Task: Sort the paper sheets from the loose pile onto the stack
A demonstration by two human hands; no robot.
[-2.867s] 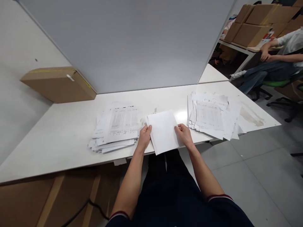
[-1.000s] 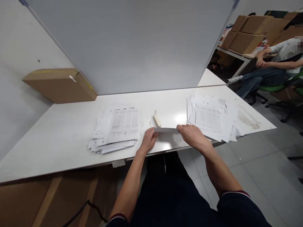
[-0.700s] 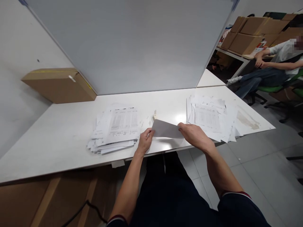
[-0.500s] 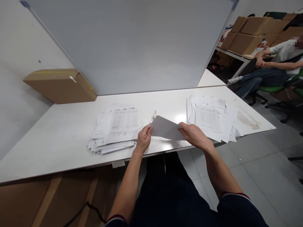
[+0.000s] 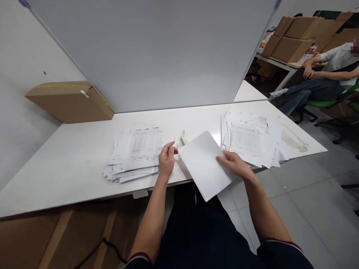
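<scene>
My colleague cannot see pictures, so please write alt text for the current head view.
A right hand holds white paper over the front edge of a table; a loosely open left hand is beside it. Printed sheets form a left stack and a right stack; a box is at far left.

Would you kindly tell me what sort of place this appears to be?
Probably an office or workroom: a white desk bears two piles of printed sheets, cardboard boxes are stacked on a table behind, and someone sits on a green-seated chair.
</scene>
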